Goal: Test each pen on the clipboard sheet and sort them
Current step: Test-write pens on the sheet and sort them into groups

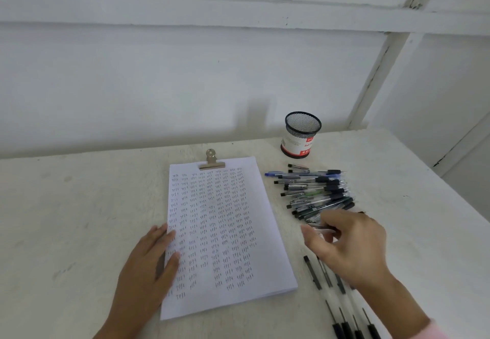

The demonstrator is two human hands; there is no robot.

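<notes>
White, mark-covered clipboard sheet (pixel 225 232) is pressed flat at its left edge by the left hand (pixel 148 264), fingers straight. To its right, a clear-barrelled pen (pixel 322 230) beside the heap of dark-capped pens (pixel 315 193) appears pinched by the right hand (pixel 350 243), fingers curled. Neighbouring pens could be dragged into the near row of pens (pixel 313 272), mixing the sort.

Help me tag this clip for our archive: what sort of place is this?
Probably a plain work desk against a white wall: a sheet full of pen marks, a heap of pens, a mesh pen cup.

Left hand (pixel 148 267) flat on sheet (pixel 225 232), right hand (pixel 350 243) at pen pile (pixel 315 193)
</notes>
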